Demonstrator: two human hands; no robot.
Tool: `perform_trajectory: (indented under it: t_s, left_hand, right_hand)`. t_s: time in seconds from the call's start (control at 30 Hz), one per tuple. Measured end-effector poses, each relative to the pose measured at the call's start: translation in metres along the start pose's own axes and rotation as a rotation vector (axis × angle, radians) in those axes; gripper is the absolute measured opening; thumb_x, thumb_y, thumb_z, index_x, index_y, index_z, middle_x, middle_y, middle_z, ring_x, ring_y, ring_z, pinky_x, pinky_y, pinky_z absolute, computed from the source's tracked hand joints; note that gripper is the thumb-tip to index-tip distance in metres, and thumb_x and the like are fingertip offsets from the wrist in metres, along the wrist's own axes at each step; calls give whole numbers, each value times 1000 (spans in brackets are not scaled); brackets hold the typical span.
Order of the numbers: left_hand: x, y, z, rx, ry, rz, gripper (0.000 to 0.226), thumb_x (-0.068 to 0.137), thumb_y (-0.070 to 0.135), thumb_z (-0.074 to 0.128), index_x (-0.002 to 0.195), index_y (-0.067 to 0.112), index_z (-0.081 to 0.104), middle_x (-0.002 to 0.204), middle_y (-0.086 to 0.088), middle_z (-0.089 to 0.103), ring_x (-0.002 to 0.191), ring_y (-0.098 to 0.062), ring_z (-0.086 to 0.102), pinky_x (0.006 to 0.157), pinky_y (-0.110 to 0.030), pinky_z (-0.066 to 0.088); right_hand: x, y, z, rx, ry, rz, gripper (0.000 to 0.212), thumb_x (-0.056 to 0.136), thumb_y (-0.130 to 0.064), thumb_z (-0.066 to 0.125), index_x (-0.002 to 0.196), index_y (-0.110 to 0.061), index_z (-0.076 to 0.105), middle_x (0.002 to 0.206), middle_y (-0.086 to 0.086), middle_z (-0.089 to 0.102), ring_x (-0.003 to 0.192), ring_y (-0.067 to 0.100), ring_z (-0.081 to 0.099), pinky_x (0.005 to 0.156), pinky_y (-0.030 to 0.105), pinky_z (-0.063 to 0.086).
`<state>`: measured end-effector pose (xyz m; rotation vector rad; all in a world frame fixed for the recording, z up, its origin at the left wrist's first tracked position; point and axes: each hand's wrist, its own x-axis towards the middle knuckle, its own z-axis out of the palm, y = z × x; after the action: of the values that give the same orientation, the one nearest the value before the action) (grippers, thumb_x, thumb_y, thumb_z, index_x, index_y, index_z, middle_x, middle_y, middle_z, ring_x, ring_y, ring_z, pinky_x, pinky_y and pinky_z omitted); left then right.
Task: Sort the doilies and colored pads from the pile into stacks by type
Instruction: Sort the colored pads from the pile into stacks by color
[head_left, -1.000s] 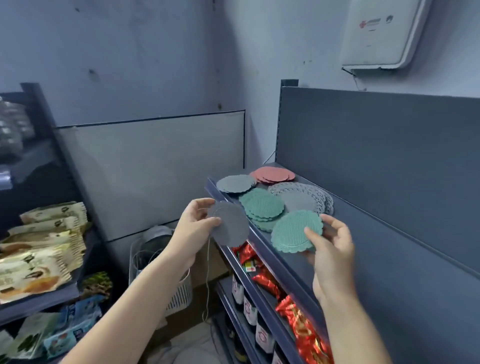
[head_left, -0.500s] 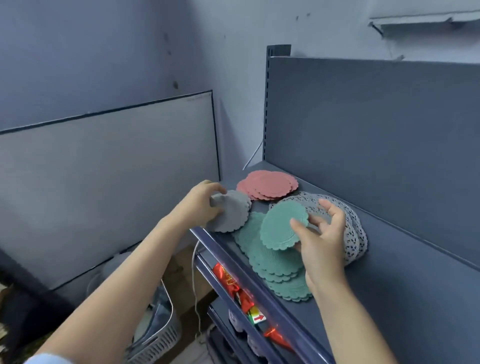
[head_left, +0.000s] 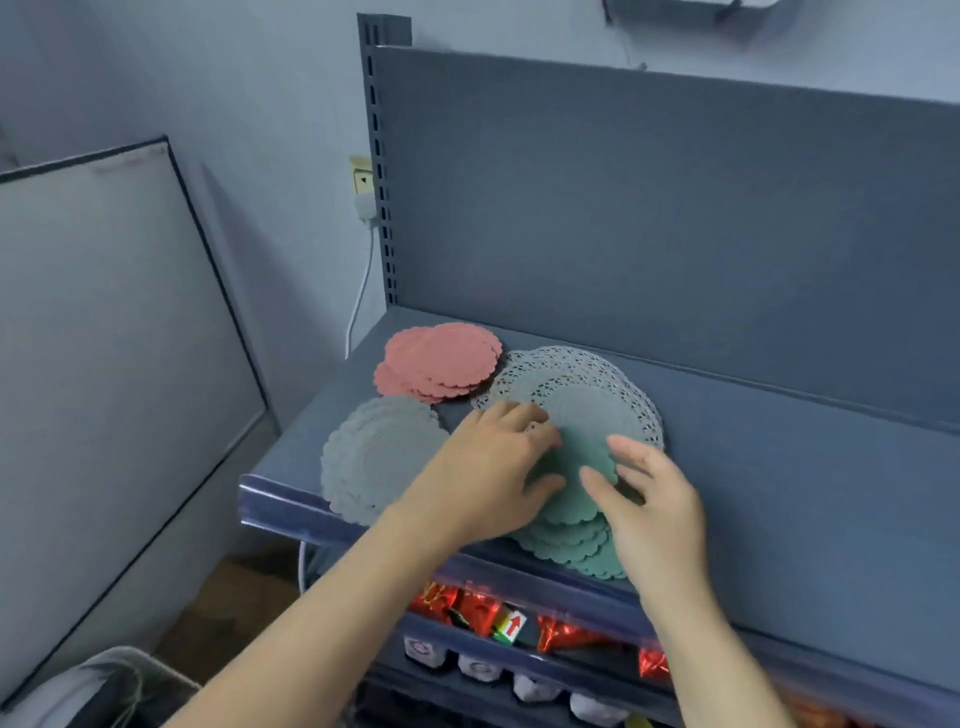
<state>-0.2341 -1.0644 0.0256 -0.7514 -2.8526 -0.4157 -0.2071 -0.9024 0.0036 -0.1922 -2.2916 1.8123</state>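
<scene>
On the shelf (head_left: 779, 467), near its front edge: my left hand (head_left: 488, 467) and right hand (head_left: 657, 499) lie on the top green pad (head_left: 574, 462), fingers (head_left: 631, 451) apart, clamping nothing. Judgement: press lightly, square it over the green stack (head_left: 569, 543), clear of the doilies (head_left: 587, 379).

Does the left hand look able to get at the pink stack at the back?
Probably yes: the left hand is at the green pads, and the pink stack lies just beyond, with nothing standing between.
</scene>
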Motion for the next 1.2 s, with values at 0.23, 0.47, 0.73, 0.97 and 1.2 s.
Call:
perform_trajectory:
  t_s: [0.23, 0.47, 0.73, 0.97, 1.2]
  left_hand:
    - [17, 53, 15, 24, 9, 96, 45, 82, 39, 33, 94, 15, 69, 104, -1, 69, 91, -28, 65, 75, -37, 51]
    - [38, 172, 31, 15, -7, 279, 52, 84, 48, 29, 100, 17, 67, 105, 0, 67, 92, -26, 63, 78, -38, 52]
    - [64, 414, 94, -42, -53, 545, 49, 95, 52, 33, 129, 22, 50, 137, 4, 48, 123, -22, 44, 102, -35, 35]
    - [100, 602, 134, -84, -59, 621, 51, 93, 55, 39, 135, 25, 41, 137, 7, 47, 124, -20, 44, 100, -33, 34]
    - [189, 701, 191, -46, -144, 546, 58, 89, 54, 48, 133, 18, 41, 127, 0, 54, 118, -24, 49, 94, -36, 40]
  right_hand:
    - [-35, 4, -80, -187, 215, -69, 30, 87, -9, 65, 109, -29, 62, 114, -7, 63, 106, 1, 59, 87, 15, 46]
    - [-72, 9, -210, -288, 334, -62, 25, 88, -13, 64, 99, -35, 62, 110, -10, 63, 105, 0, 58, 75, 11, 43]
    - [-149, 55, -433, -528, 452, 46, 27, 86, -20, 67, 107, -35, 58, 112, -19, 53, 104, 2, 55, 88, 26, 48]
    - [-191, 75, -613, -794, 469, 187, 40, 90, -31, 60, 129, -29, 50, 126, -15, 48, 108, 3, 50, 86, 20, 38]
    - [-158, 109, -717, -831, 462, 215, 44, 90, -33, 60, 132, -29, 48, 119, -19, 43, 109, 3, 49, 83, 18, 34]
